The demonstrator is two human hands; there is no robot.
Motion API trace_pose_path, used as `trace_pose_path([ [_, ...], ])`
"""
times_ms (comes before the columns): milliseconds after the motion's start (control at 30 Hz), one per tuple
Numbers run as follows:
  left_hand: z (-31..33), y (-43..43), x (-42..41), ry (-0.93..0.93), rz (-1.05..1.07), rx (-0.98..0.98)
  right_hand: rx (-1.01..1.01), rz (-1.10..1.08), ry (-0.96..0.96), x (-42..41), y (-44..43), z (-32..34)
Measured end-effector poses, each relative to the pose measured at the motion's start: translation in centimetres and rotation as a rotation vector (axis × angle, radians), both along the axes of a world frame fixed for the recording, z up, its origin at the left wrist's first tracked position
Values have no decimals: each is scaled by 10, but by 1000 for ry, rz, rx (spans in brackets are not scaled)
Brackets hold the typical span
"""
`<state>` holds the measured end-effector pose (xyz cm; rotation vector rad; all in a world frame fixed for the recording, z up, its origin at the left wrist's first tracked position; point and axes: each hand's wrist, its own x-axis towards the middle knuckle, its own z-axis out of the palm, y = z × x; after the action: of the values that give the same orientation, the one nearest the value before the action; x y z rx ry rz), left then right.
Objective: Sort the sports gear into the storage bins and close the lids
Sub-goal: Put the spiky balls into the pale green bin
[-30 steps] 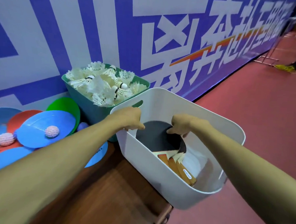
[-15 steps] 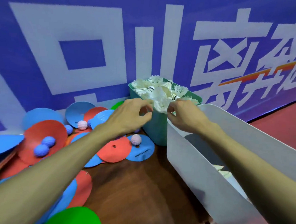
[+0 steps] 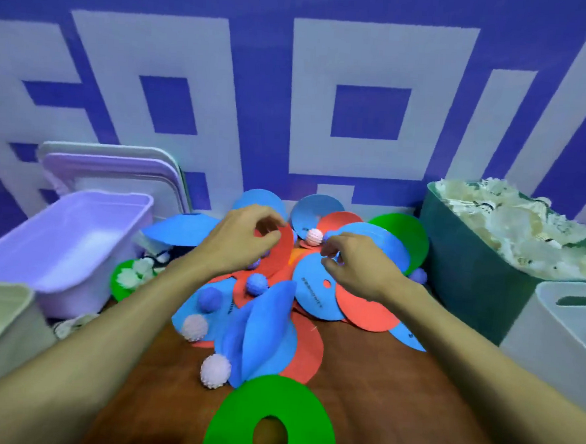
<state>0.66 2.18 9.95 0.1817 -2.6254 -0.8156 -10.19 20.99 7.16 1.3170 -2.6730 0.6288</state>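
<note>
We see both hands reaching over a heap of flat discs at the middle of the wooden table. The left hand hovers with curled fingers at the rim of a red disc; we cannot tell whether it pinches that rim or only touches it. The right hand, just beside it toward 3 o'clock, curls its fingers over a blue disc; we cannot tell if it holds anything. The two hands are close but apart.

Spiky balls lie among the discs: a pink ball toward 7 o'clock of the heap and a blue ball near its middle. A bent blue disc stands up on edge at the heap's 6 o'clock side, and a green disc with a hole lies nearest us at 6 o'clock.

At 9 o'clock sits a purple bin, with lids leaning on the banner wall behind it at 10 o'clock. A beige bin is at 8 o'clock. At 2 o'clock a green bin is heaped with shuttlecocks, and a white bin touches it at 4 o'clock.
</note>
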Motion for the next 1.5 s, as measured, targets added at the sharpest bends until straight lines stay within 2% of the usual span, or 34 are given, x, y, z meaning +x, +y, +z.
trace_pose_path([
  [133, -29, -49, 16, -27, 121, 54, 14, 89, -61, -3, -48, -22],
  [267, -70, -86, 12, -174, 163, 61, 61, 139, -101, -19, -89, -45],
  [467, -136, -111, -1, -547, 172, -155, 311, 185, -180, -40, -154, -83],
  [600, -151, -113, -5, -587, 181, -344, 567, 232, -255, -38, -175, -103],
  [667, -153, -109, -7, -650, 174, -422, 611, 240, -274, -37, -178, -108],
  [733, -156, -105, -9, -683, 177, -407, 591, 227, -263, -38, -180, -111],
  [900, -145, -102, 0, -547, 227, -204, 435, 205, -209, -35, -174, -101],
  [1100, -91, -103, 31, -255, 317, -30, 122, 281, -153, -4, -160, -54],
  [1267, -32, -99, 90, -62, 452, 20, -10, 380, -100, 50, -156, 2],
  [1500, 9, -111, 190, 59, 637, 62, -106, 525, -127, 127, -181, 45],
])
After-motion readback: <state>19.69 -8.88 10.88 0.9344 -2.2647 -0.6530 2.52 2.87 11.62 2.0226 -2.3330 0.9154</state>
